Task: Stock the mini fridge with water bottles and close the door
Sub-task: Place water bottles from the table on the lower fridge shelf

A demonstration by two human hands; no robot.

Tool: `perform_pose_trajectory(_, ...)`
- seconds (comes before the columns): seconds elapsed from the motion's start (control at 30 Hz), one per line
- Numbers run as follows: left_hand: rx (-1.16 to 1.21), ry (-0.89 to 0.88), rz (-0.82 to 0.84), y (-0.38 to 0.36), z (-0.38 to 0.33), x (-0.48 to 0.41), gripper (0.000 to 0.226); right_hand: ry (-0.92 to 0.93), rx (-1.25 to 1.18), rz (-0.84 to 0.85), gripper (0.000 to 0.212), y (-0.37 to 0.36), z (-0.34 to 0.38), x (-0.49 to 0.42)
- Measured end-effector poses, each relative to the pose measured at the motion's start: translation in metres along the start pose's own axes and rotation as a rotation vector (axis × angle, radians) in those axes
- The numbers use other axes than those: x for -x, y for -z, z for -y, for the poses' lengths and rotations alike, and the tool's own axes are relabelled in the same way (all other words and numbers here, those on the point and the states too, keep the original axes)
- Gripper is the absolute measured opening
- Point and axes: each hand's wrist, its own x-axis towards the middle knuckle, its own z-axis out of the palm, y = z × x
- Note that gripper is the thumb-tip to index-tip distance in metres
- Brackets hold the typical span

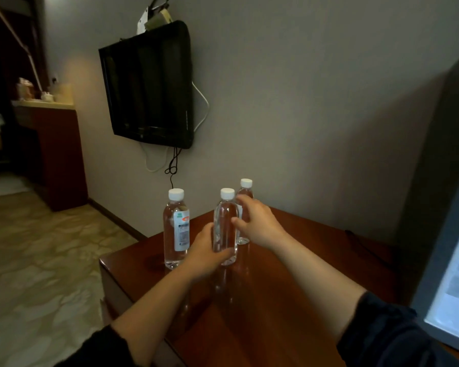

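Fingers of the left hand [204, 250] curl round the foot of the middle bottle [224, 223] on the table [289, 287]; so low a grip may let it tip against the labelled bottle [175, 229] just beside it. Beyond, the right hand [257, 223] reaches open-fingered for the far bottle [245, 192] and could knock it over. All three stand upright, clear, white-capped
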Motion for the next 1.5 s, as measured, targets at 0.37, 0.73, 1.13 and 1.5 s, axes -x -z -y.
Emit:
perform_pose_trajectory(0.37,0.208,0.109,-0.062,-0.027,0.038,-0.063,0.076,0.073,-0.072,-0.173,0.038,-0.026,-0.006,-0.045)
perform_pose_trajectory(0.73,0.177,0.094,-0.141,-0.029,0.055,-0.058,0.054,0.101,-0.039,-0.176,0.020,-0.026,-0.002,-0.042)
perform_pose_trajectory(1.13,0.178,0.008,-0.136,-0.039,0.029,0.034,0.045,0.125,-0.135,-0.103,0.025,0.011,0.009,0.036)
perform_pose_trajectory(1.5,0.170,-0.062,-0.022,-0.072,0.001,0.128,0.060,0.150,-0.133,-0.078,0.024,0.053,0.012,0.148)
